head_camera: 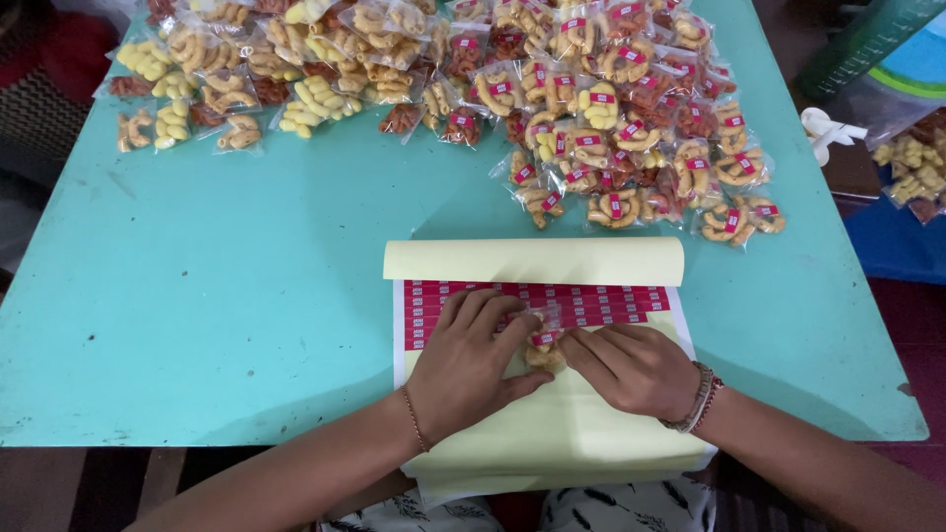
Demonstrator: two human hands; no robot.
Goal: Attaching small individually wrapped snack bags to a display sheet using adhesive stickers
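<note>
- Two hands meet at the lower middle of the frame over one small clear snack packet (pixel 543 351), which lies on a pale yellow sticker sheet (pixel 552 424), just below the rows of red labels.
- The left hand (pixel 471 357) lies mostly flat, palm down, fingers spread across the sheet and the packet's left edge; it looks to be pinning both so that nothing slides. It presses rather than grips.
- The right hand (pixel 631 366) comes in from the right with fingers curled, its fingertips on the packet where a red label (pixel 543 338) sits. Whether it pinches the packet or only presses on the label, I cannot tell.
- The red label rows (pixel 537 300) run across the sheet directly above the hands, near enough to be picked off without reaching.
- The sheet's top part is rolled back into a pale tube (pixel 533 261), which leaves the label rows bare.
- Labelled packets (pixel 631 148) are heaped at the upper right of the turquoise table (pixel 197 296), each showing a red tag.
- Unlabelled packets (pixel 217 89) lie at the upper left, apart from the tagged heap, so the two kinds do not mix.
- More bagged snacks (pixel 912 167) sit off the table at the right edge.
</note>
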